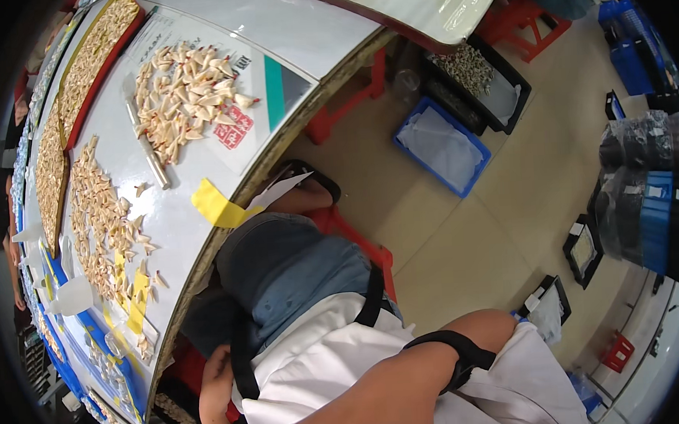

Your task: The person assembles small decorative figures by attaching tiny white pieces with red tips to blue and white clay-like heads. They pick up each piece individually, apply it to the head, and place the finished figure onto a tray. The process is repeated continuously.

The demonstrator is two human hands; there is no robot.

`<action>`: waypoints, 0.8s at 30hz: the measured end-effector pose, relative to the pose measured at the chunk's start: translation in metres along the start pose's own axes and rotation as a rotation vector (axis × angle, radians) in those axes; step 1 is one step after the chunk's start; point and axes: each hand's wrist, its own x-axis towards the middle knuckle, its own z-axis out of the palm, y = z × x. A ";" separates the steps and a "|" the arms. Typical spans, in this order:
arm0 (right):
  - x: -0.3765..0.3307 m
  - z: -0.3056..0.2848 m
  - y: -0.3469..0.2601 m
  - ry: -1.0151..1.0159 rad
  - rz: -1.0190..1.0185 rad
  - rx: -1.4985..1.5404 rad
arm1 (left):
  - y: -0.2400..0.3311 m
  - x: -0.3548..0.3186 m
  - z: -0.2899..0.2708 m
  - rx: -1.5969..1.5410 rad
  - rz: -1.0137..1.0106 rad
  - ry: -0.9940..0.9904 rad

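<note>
Your hands sit well apart: the left hand (216, 372) hangs near the edge of the table (178, 240), the right hand (488, 328) is beside your white garment (521, 379). You cannot tell whether either grips anything. Small pale pieces (98, 213) lie loose on the left; farther off, a red-tipped pile (183, 90) touches a silvery rod (151, 155).

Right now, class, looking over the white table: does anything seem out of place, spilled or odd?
Mildly: a yellow strip juts past the edge of the white table, and one small pale piece lies apart from the loose pile, as if strayed.
</note>
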 end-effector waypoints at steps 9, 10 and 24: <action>-0.009 0.005 0.011 -0.012 -0.061 0.074 | -0.003 0.006 0.003 -0.011 -0.022 0.047; -0.009 0.005 0.009 -0.018 -0.056 0.044 | -0.001 0.006 0.004 -0.008 -0.030 0.056; -0.004 0.002 0.000 0.091 -0.126 -0.126 | 0.001 0.007 0.007 -0.086 -0.050 0.035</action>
